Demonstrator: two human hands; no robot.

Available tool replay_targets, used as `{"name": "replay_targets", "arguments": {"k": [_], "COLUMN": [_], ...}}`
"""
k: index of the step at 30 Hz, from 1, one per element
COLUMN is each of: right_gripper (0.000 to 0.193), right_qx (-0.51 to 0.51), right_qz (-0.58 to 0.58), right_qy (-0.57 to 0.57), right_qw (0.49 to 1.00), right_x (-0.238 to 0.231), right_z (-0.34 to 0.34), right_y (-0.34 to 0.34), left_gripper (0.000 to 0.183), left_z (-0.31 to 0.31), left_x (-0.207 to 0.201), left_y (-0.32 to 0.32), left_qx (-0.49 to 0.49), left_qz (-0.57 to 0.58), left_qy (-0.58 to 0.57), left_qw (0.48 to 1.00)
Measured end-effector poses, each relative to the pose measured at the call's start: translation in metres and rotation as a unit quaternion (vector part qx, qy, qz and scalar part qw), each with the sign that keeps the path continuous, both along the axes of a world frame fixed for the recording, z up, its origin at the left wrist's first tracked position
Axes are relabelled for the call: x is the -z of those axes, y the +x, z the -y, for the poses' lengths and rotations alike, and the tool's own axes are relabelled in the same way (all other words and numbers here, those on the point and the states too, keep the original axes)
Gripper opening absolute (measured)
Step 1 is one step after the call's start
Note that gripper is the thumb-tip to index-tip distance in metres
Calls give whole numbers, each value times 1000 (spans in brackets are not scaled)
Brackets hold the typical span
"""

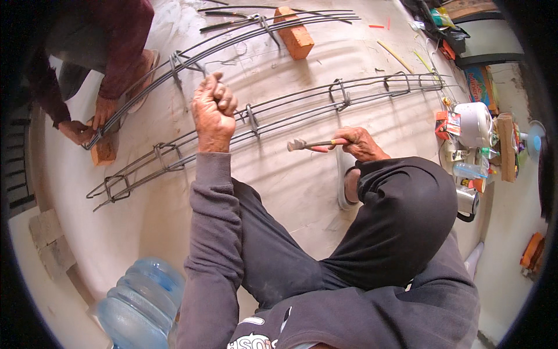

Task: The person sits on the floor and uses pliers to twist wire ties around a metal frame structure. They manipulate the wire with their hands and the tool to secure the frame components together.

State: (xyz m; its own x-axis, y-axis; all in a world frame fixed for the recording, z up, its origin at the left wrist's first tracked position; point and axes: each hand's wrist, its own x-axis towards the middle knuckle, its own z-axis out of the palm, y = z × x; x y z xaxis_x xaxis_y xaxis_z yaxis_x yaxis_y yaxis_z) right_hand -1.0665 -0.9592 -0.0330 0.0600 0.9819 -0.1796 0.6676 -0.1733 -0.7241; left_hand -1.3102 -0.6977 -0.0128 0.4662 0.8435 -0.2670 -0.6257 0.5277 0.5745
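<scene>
My left hand (214, 113) is raised and closed, with its fingertips near a bent stirrup of the far rebar cage (229, 38); whatever its fingers hold, if anything, is hidden. My right hand (361, 143) grips a pair of pincers (308, 143) by the reddish handles, jaws pointing left. Between me and the far cage, a second rebar cage (296, 114) stretches across the floor, its long bars ringed by several stirrups. The left forearm passes over this nearer cage.
Another person's hands (87, 131) touch the far cage's left end, by a brick (104, 150). A second brick (294, 35) props its right part. A large blue water bottle (139, 302) stands lower left. At right are a white appliance (472, 124) and a metal kettle (467, 200).
</scene>
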Motion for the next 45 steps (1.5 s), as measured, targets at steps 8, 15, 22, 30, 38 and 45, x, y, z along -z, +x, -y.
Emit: {"name": "replay_targets", "arguments": {"k": [8, 15, 22, 30, 38, 45], "right_gripper": [25, 48, 65, 64, 37, 12], "right_qx": [86, 196, 219, 255, 399, -4], "right_qz": [-95, -232, -465, -518, -84, 516], "right_qy": [169, 328, 384, 354, -23, -66], "right_qw": [977, 894, 767, 736, 913, 854], "right_x": [-54, -78, -114, -103, -94, -91], "right_z": [-14, 11, 10, 50, 57, 11], "right_y": [8, 46, 38, 55, 64, 74], "left_gripper": [15, 14, 11, 13, 8, 12], "left_z": [10, 34, 47, 46, 83, 86], "left_x": [15, 44, 61, 45, 44, 52], "left_y": [17, 68, 91, 100, 89, 87], "left_qx": [1, 77, 153, -30, 229, 298], "left_qz": [-369, -536, -561, -496, -495, -534], "left_qy": [360, 601, 615, 632, 677, 647], "left_qw": [857, 588, 532, 594, 493, 456]}}
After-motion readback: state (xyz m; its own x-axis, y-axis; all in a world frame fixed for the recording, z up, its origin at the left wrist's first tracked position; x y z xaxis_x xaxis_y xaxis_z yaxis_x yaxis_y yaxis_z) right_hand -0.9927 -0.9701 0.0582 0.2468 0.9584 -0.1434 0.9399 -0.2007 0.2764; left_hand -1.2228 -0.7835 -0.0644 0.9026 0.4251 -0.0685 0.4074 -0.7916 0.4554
